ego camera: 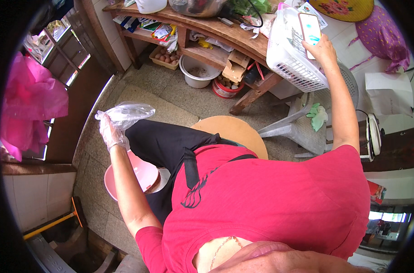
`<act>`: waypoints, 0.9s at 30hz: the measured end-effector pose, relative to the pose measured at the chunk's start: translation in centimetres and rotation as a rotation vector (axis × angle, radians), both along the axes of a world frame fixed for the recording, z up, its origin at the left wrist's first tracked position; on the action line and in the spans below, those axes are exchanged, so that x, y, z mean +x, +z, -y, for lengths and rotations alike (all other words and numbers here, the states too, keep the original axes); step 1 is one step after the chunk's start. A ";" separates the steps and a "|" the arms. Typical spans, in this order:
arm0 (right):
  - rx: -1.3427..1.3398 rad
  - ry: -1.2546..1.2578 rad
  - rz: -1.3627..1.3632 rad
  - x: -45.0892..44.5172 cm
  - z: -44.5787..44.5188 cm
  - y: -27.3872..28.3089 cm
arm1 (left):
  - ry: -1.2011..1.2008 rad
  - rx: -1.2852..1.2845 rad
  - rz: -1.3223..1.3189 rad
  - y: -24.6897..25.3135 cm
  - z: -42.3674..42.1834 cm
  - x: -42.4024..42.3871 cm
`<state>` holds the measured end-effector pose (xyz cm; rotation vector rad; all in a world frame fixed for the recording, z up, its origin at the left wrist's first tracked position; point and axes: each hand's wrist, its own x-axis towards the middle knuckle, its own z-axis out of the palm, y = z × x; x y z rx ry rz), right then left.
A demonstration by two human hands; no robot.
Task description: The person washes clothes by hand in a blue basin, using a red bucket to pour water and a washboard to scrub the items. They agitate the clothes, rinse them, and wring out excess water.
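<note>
My left hand [109,131] wears a thin clear plastic glove and is held out beside my knee. From its fingers hangs a crumpled piece of clear plastic [133,111]; whether it is a bag or a second glove I cannot tell. Below that forearm are a pink plastic basin [140,163] and a white vessel, partly hidden by my leg. My bare right hand [323,51] grips the lower end of a smartphone [310,32] with a lit screen. The phone is above a white plastic basket [292,58] at the wooden table's right end.
A wooden table [196,17] with a lower shelf stands ahead. Beneath it are a tray of eggs [166,58], a white basin [198,80] and a red tub [225,89]. A grey plastic chair [304,126] and a round board [241,129] are at the right. Pink plastic [33,99] hangs left.
</note>
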<state>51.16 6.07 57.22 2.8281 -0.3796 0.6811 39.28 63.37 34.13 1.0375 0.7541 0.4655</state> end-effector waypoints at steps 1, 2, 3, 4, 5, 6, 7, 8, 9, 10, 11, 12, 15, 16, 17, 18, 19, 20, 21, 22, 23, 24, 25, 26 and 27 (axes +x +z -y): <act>0.017 -0.010 -0.032 0.1 0.2 -0.1 | 0.001 0.010 -0.007 0.2 0.1 -0.1; 0.034 -0.018 -0.064 0.3 0.2 -0.1 | 0.004 0.019 -0.014 0.4 0.2 -0.1; 0.054 -0.020 -0.102 0.5 0.0 -0.5 | 0.013 0.032 -0.028 0.4 -0.2 -0.4; 0.094 0.027 -0.193 0.7 -0.1 -0.5 | -0.001 0.050 0.009 -0.1 -0.7 -0.4; 0.132 0.076 -0.285 0.8 0.4 -0.1 | -0.005 0.106 -0.059 -0.2 -0.9 -0.3; 0.177 0.139 -0.393 1.3 1.1 -0.7 | -0.043 0.268 -0.114 0.6 -0.7 -0.7; 0.114 0.171 -0.338 2.9 4.5 -1.7 | -0.070 0.196 -0.114 -0.7 -1.8 -0.4; 0.112 0.205 -0.370 3.5 5.6 -2.3 | -0.009 0.047 0.017 -0.1 -0.7 -0.5; 0.115 0.240 -0.400 3.9 6.7 -3.0 | -0.011 0.093 0.019 0.2 -0.8 -0.7; 0.116 0.273 -0.431 4.2 7.8 -3.6 | 0.017 0.104 -0.046 0.9 -0.3 -0.6; 0.095 0.257 -0.467 5.8 9.9 -4.0 | 0.001 0.052 -0.046 -1.5 -2.2 0.4; 0.126 0.282 -0.483 6.4 10.9 -4.4 | 0.014 -0.020 0.123 -2.0 -2.2 0.5; -0.160 0.030 -0.428 5.9 9.0 -1.4 | 0.022 -0.124 0.118 -0.8 -1.6 0.5; -0.251 0.029 -0.270 4.1 5.7 0.7 | 0.034 -0.127 0.092 0.1 -1.3 0.2; -0.214 0.124 -0.164 2.4 1.8 2.7 | 0.045 -0.113 0.062 1.1 -1.2 -0.1; -0.174 0.207 -0.059 0.4 -2.3 4.2 | 0.041 -0.026 0.033 2.1 -1.1 -0.4; -0.057 0.377 0.077 -1.5 -5.6 4.7 | 0.029 0.051 0.008 2.8 -0.7 -0.4; 0.075 0.552 0.210 -3.0 -9.1 4.3 | 0.049 0.039 0.034 3.9 -0.5 -0.5; 0.262 0.749 0.208 -4.8 -13.9 3.4 | 0.071 0.096 -0.011 3.6 -1.2 -0.4; 0.484 0.965 0.145 -6.9 -18.9 1.8 | 0.055 0.197 -0.102 4.2 -1.3 -0.8; 0.712 1.163 0.029 -7.8 -23.0 -0.6 | 0.044 0.296 -0.194 4.7 -1.5 -1.3; 0.616 1.287 -0.055 -8.3 -26.8 -1.9 | 0.071 0.464 -0.095 2.4 -2.6 -1.0; 0.633 1.315 -0.198 -7.9 -29.7 -3.7 | 0.019 0.442 -0.151 5.2 -0.7 -1.5; 0.648 1.463 -0.245 -6.3 -32.5 -6.3 | 0.050 0.516 -0.087 4.8 -0.7 -1.4; 0.692 1.509 -0.357 -5.1 -35.3 -8.2 | 0.088 0.593 -0.032 4.1 -1.1 -1.5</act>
